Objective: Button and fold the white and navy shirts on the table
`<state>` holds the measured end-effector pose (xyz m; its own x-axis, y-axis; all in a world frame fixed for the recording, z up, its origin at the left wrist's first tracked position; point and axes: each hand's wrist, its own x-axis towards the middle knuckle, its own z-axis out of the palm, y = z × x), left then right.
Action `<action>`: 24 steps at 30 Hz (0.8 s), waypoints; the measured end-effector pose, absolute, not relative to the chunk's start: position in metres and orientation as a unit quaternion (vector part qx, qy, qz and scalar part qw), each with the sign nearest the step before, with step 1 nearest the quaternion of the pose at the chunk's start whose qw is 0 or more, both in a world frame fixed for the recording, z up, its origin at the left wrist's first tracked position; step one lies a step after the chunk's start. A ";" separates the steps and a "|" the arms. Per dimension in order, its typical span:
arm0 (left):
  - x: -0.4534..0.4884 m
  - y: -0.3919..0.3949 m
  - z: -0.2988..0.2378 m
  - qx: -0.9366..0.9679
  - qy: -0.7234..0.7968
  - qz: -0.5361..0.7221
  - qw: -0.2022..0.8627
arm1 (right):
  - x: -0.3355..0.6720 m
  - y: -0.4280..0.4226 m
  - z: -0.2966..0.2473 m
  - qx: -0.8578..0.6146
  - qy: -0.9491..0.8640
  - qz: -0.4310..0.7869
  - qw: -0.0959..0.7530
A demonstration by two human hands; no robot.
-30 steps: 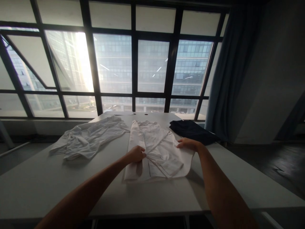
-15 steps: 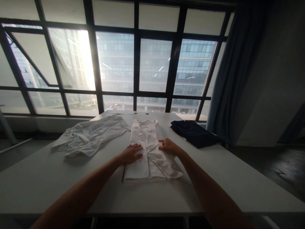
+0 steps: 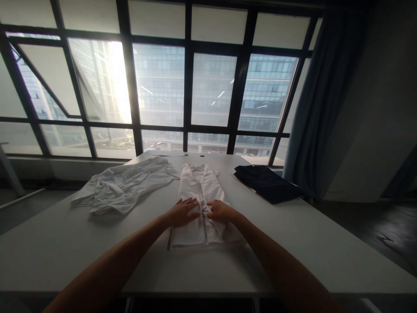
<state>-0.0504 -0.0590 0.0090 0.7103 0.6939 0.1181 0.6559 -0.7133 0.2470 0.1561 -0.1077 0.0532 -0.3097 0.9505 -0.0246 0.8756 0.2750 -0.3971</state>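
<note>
A white shirt (image 3: 189,187) lies lengthwise on the table in front of me, its sides folded inward and a collar-like opening at the far end. A thin dark edge shows along its near left side. My left hand (image 3: 185,212) rests flat on the left half of the shirt, fingers stretched out. Close beside it, my right hand (image 3: 222,212) is closed on the cloth of the right side near the middle line, fingers curled. Part of the fabric under the right hand and wrist is hidden.
On the white table (image 3: 137,256), a crumpled white garment (image 3: 127,184) lies to the left and a folded dark navy garment (image 3: 267,183) to the right. Large windows (image 3: 159,87) stand behind the table's far edge, with a blue curtain (image 3: 312,113) at the right.
My right hand has moved left toward the middle, bringing the shirt's right side inward with it. My left hand has shifted slightly right and stays flat on the cloth.
</note>
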 end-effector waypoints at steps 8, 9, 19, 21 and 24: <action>-0.045 -0.069 0.013 0.920 0.373 0.092 0.082 | 0.159 -0.107 0.058 -0.559 -0.760 0.325 0.070; -0.043 -0.072 0.014 0.921 0.368 0.104 0.078 | 0.163 -0.105 0.058 -0.564 -0.768 0.288 0.096; -0.026 -0.107 0.017 0.967 0.224 0.078 0.096 | 0.208 -0.081 0.015 -0.604 -0.790 0.105 0.006; -0.026 -0.107 0.013 0.967 0.221 0.082 0.097 | 0.212 -0.086 0.008 -0.591 -0.801 0.092 0.017; -0.024 -0.108 0.009 0.964 0.228 0.088 0.101 | 0.215 -0.099 0.000 -0.579 -0.810 0.085 0.032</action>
